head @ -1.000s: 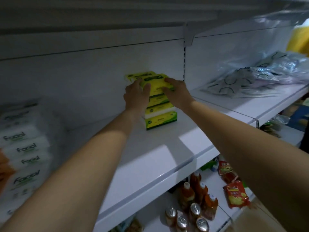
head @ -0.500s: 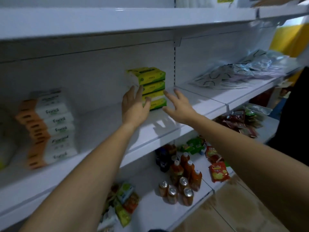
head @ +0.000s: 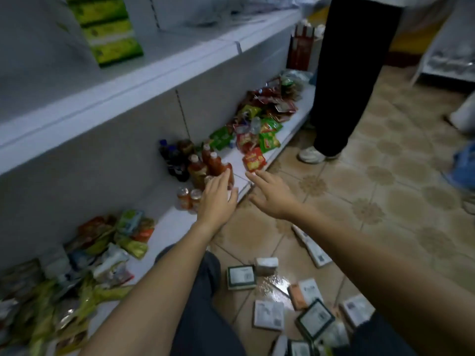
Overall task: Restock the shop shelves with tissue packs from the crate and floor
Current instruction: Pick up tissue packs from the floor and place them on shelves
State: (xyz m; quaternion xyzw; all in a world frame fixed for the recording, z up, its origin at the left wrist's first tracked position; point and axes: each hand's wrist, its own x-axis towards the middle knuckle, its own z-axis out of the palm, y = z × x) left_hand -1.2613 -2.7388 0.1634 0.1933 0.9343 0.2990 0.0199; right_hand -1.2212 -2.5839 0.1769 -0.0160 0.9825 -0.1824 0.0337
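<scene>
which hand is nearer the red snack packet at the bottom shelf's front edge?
Right. The right hand reaches just below the red snack packet; the left hand is further left, in front of the orange bottles.

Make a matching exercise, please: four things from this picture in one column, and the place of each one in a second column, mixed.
Things:
1. green tissue stack
2. orange bottles
3. white tissue packs
4. white shoe

Places:
A. scattered on the floor tiles
B. on the upper shelf
C. standing on the bottom shelf
D. under black trousers, farther along the aisle

Pairs: 1-B, 2-C, 3-A, 4-D.
</scene>
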